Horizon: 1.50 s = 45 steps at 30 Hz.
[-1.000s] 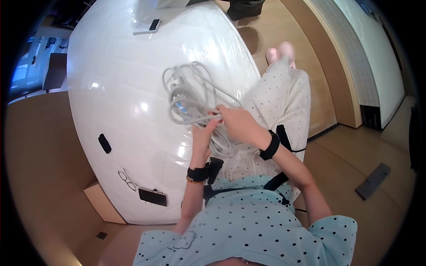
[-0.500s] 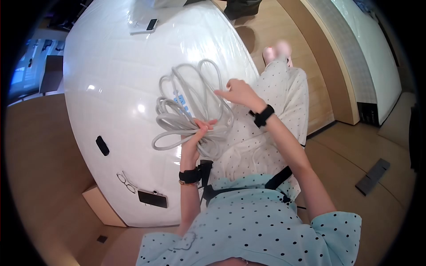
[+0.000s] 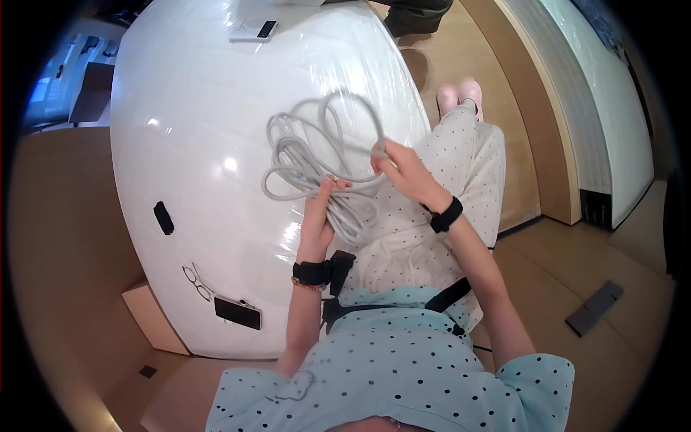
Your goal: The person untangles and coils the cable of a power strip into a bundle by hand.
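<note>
A long grey cable (image 3: 291, 155) is gathered in several loose loops above the plastic-covered mattress (image 3: 194, 93) and my lap. My left hand (image 3: 320, 209) is closed around the middle of the bundle, where the loops cross. With its fingers bent, my right hand (image 3: 403, 169) grips one large loop at the bundle's right side. A small blue patch shows among the strands near my left hand, mostly hidden by the cable. The cable's ends cannot be made out.
On the mattress lie a phone (image 3: 237, 313), glasses (image 3: 196, 282), a small black object (image 3: 163, 218) and a white device with a dark screen (image 3: 253, 30). Another person's dark-clothed leg (image 3: 417, 16) is at the top. A grey flat object (image 3: 594, 308) rests on the floor at right.
My right hand, apart from the cable before, has closed on a loop. The blue patch among the strands is now mostly covered. The view has shifted slightly.
</note>
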### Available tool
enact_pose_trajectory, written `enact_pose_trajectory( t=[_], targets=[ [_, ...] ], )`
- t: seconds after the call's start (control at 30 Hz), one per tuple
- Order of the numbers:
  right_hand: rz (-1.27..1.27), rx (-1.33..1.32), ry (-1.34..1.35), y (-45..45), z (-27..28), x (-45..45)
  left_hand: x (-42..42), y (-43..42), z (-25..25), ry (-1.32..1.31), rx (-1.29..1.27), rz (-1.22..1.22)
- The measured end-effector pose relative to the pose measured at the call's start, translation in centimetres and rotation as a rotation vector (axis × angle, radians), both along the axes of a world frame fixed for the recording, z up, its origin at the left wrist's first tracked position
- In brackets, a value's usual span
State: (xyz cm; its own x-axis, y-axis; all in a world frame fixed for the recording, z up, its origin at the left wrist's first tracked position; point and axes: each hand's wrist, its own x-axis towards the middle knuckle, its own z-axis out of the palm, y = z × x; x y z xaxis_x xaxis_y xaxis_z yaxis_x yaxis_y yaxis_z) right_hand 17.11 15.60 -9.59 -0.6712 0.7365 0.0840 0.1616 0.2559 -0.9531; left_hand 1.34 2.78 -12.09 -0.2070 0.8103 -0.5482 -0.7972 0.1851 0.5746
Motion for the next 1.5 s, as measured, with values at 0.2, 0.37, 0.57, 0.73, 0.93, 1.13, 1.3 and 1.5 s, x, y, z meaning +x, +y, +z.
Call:
enact_pose_trajectory(
  t=[0.2, 0.37, 0.57, 0.73, 0.93, 1.13, 1.3, 1.5],
  targets=[
    [0.211, 0.051, -0.200, -2.2, 0.1, -0.5, 0.5, 0.2, 1.9, 0.138, 0.102, -0.131],
    [0.308, 0.139, -0.391, -2.6, 1.2, -1.1, 1.3, 0.3, 2.6, 0.268, -0.105, -0.143],
    [0.368, 0.241, -0.457, -4.4, 2.3, -1.3, 1.6, 0.2, 1.8, 0.174, 0.142, -0.051],
    [0.340, -0.148, -0.018, -3.5, 3.2, -1.3, 0.2, -1.7, 1.7, 0.079, 0.232, -0.072],
    [0.057, -0.238, -0.156, 0.2, -0.6, -1.1, -3.2, -4.0, 1.0, 0.110, 0.530, -0.192],
    [0.168, -0.104, -0.621, -0.5, -3.8, -5.4, -3.2, -4.4, 1.2, -0.003, 0.639, -0.151],
    [-0.053, -0.246, -0.516, -1.3, -7.6, -6.3, -2.5, -4.0, 2.2, 0.142, 0.457, -0.228],
    [-0.236, -0.586, 0.130, -0.2, -6.3, -3.9, -1.0, -2.9, 2.5, -0.133, 0.242, -0.024]
  ],
)
